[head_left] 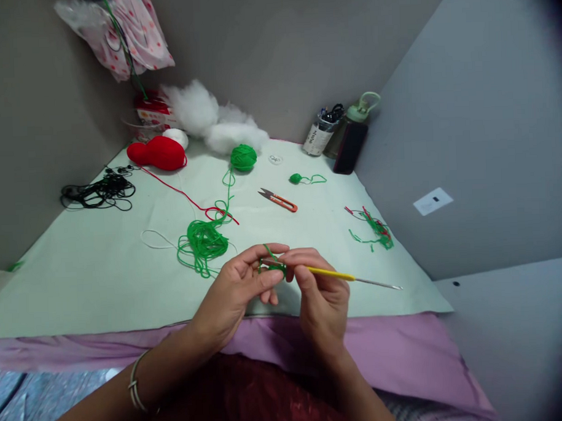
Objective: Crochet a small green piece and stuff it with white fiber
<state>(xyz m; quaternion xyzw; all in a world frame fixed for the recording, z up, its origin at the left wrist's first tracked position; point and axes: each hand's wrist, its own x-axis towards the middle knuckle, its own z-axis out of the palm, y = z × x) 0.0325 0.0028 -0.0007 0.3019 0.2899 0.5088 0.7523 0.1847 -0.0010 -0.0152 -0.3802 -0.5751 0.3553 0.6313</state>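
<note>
Near the table's front edge, my left hand (246, 279) pinches a small piece of green crochet work (277, 269) between thumb and fingers, with a green strand over the index finger. My right hand (323, 292) grips a crochet hook (332, 272) with a yellow handle. One end of the hook meets the green piece; its other metal end points right. Fingers partly hide the stitches. Loose green yarn (207, 241) lies in a heap just beyond my left hand, and a strand runs from it to a green yarn ball (243, 158).
Orange thread snips (278, 200) lie mid-table. Behind are a red stuffed piece (161, 153), white stuffing (235, 137), a small green piece (296, 178), a pen cup (318, 138), a bottle (358, 112) and a phone (351, 148). Yarn scraps (378, 230) lie right, black cord (100, 189) left.
</note>
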